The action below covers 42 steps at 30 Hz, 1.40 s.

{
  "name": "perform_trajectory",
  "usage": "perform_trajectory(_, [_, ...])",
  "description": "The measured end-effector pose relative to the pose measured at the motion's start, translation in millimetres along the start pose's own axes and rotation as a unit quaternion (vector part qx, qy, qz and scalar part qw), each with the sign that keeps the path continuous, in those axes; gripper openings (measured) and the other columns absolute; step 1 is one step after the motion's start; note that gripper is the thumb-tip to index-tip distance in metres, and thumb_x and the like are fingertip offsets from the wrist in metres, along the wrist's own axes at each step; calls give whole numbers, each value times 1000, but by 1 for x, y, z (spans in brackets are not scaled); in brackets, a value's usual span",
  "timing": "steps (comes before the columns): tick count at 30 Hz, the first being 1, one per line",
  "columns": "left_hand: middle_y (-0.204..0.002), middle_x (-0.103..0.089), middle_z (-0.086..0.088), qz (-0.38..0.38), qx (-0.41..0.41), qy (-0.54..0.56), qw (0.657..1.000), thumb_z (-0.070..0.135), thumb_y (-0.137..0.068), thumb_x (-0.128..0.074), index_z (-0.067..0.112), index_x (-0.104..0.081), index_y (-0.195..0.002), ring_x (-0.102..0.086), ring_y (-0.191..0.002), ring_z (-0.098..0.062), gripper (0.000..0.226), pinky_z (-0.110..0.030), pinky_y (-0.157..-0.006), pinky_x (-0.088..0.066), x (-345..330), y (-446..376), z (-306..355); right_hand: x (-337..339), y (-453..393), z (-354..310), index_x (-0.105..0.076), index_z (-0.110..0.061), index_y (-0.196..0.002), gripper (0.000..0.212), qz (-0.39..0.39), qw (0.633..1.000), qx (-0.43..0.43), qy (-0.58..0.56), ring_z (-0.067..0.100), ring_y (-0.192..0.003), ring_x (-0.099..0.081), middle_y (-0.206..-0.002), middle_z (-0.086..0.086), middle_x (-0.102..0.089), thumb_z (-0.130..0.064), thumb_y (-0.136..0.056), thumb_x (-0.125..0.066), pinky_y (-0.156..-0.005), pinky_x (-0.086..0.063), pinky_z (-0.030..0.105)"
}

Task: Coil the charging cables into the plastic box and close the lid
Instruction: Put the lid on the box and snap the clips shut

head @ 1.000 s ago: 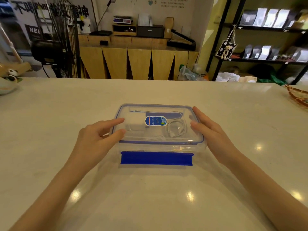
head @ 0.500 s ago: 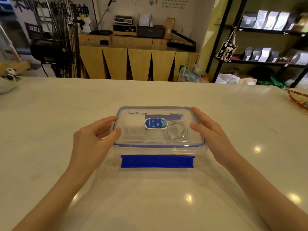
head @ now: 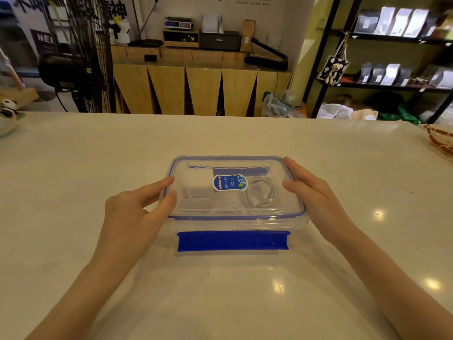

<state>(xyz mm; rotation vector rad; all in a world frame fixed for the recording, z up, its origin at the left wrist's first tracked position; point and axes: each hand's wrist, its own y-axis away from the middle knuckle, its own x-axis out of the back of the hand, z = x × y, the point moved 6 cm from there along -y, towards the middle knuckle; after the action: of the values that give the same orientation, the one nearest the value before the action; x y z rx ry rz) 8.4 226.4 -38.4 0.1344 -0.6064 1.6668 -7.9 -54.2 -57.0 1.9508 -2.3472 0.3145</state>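
Observation:
A clear plastic box (head: 297, 223) stands in the middle of the white table, with its blue-rimmed clear lid (head: 277, 168) lying on top. Through the lid I see a white charger block (head: 199, 185) and coiled white cables (head: 263, 192). A blue oval sticker (head: 230, 182) sits on the lid. The blue front latch (head: 232, 240) hangs down along the near side. My left hand (head: 137, 204) rests on the lid's left edge, fingertips on top. My right hand (head: 316, 195) lies flat against the right edge.
The white table (head: 98, 155) stretches wide around the box. A woven basket (head: 440, 141) sits at the far right edge, and a small panda figure (head: 8, 110) at the far left. Behind the table are a fan, a wooden counter and shelves.
The box sits slightly lower in view as the camera shifted. Both hands stay on the lid's sides, the left fingers a little more curled.

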Motion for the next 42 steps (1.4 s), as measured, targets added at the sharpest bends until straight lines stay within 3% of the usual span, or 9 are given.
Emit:
perform_trajectory(4, [-88, -63, 16, -21, 6, -4, 1000, 19, -81, -62, 28, -66, -103, -50, -70, 30, 24, 5, -55, -38, 1, -4, -1, 1, 2, 1, -34, -32, -135, 46, -10, 1000, -11, 5, -22, -80, -57, -105, -31, -49, -16, -93, -44, -52, -47, 5])
perform_trajectory(7, [-91, -63, 15, -49, -14, -27, 998, 21, -85, -57, 24, -64, -109, -57, -75, 12, 25, 4, -51, -37, 0, -1, 6, 0, 3, -4, -31, -36, -136, 46, -29, 997, -17, 67, -8, -100, -56, -130, -19, -45, -26, -93, -44, -63, -50, 10])
perform_trajectory(11, [-132, -51, -3, -67, -88, -182, 977, 17, -90, -46, 20, -60, -113, -49, -109, -15, 28, -21, -85, -42, -11, 1, 20, 4, 4, -18, -43, -37, -127, 37, 6, 980, 46, 192, 5, -128, -33, -146, -13, -33, -29, -91, -46, -89, -40, 19])
perform_trajectory(14, [-130, -54, -8, -88, -221, -193, 952, 17, -90, -50, 13, -65, -104, -49, -116, -21, 22, -36, -85, -48, -13, 8, 40, -1, 24, -49, -57, -28, -114, 25, 55, 937, 208, 275, 6, -119, -44, -131, -9, -49, -31, -90, -49, -98, -38, 29])
perform_trajectory(17, [-122, -60, -8, -188, -334, -202, 901, 42, -83, -47, 10, -64, -109, -54, -115, -21, 44, -36, -93, -47, -23, 23, 45, -20, 50, -55, -61, -15, -114, 40, -19, 887, 325, 327, 12, -118, -51, -125, -1, -58, -40, -83, -55, -99, -41, 33])
perform_trajectory(23, [-132, -53, -9, -191, -416, -316, 831, 59, -68, -64, 14, -47, -127, -47, -123, -25, 76, -35, -100, -36, -38, 36, 29, -43, 66, -34, -49, -13, -126, 69, -63, 758, 401, 510, 15, -122, -49, -129, 2, -58, -49, -70, -70, -102, -35, 33])
perform_trajectory(27, [-125, -59, -9, -144, -442, -290, 837, 45, -70, -68, 11, -57, -119, -54, -117, -25, 61, -35, -95, -43, -39, 35, 30, -43, 66, -36, -58, -13, -119, 54, -23, 759, 431, 487, 15, -117, -54, -123, 2, -62, -34, -71, -72, -97, -41, 33])
perform_trajectory(36, [-122, -60, -3, -150, -405, -196, 880, 43, -82, -52, 16, -61, -115, -52, -117, -18, 43, -33, -94, -43, -30, 29, 36, -33, 60, -44, -57, -17, -121, 41, -97, 852, 357, 369, 7, -122, -49, -127, -4, -58, -36, -84, -55, -98, -42, 34])
perform_trajectory(42, [-122, -60, 0, -152, -389, -177, 891, 42, -86, -48, 18, -62, -113, -52, -118, -15, 39, -31, -94, -41, -30, 27, 33, -34, 60, -43, -59, -13, -119, 36, -94, 845, 378, 365, 10, -120, -52, -124, -1, -60, -31, -91, -46, -98, -43, 32])
